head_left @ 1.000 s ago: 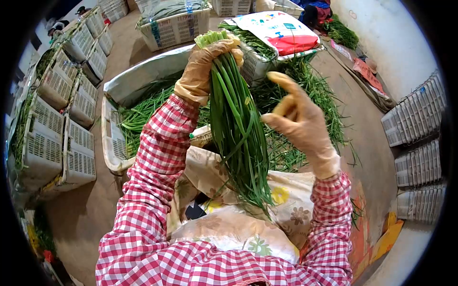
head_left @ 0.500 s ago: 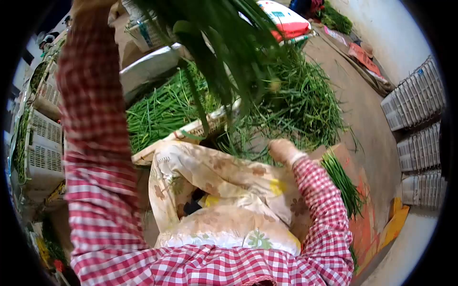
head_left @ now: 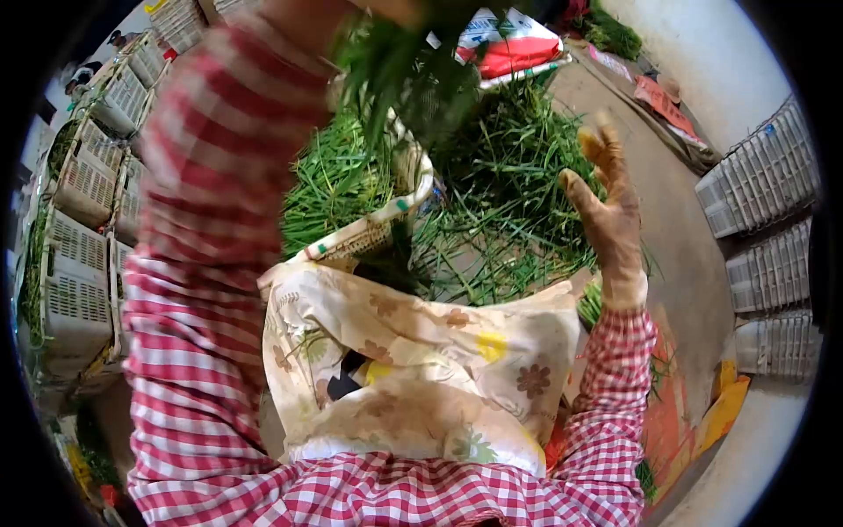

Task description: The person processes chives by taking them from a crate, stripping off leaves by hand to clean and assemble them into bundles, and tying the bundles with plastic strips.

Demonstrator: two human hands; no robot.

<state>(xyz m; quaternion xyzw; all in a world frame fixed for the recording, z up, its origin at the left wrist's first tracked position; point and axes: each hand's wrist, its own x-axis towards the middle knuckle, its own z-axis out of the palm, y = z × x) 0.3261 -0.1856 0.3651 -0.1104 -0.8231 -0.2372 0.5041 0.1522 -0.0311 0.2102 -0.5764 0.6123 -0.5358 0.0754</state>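
- Two red-and-white checked sleeves reach forward, the left [head_left: 202, 202] raised high across the view, the right [head_left: 610, 378] lower.
- The left hand [head_left: 391, 10] is blurred and cut off by the top edge; it seems to be at the bunch of greens [head_left: 399, 75], but I cannot tell how its fingers close.
- That bunch hangs at the top centre, blurred too, above the crate's near corner.
- The right hand [head_left: 612, 220] is open, fingers spread and pointing up, near the right side of a loose green pile [head_left: 518, 176].
- Cut stalks [head_left: 590, 303] show just beside the right wrist.
- A white crate [head_left: 373, 220] with greens inside stands left of the pile.
- A flowered apron [head_left: 421, 329] covers the lap.
- Beyond the pile lies a red-and-white bag [head_left: 518, 54].
- White crates [head_left: 760, 171] are stacked along the right wall.
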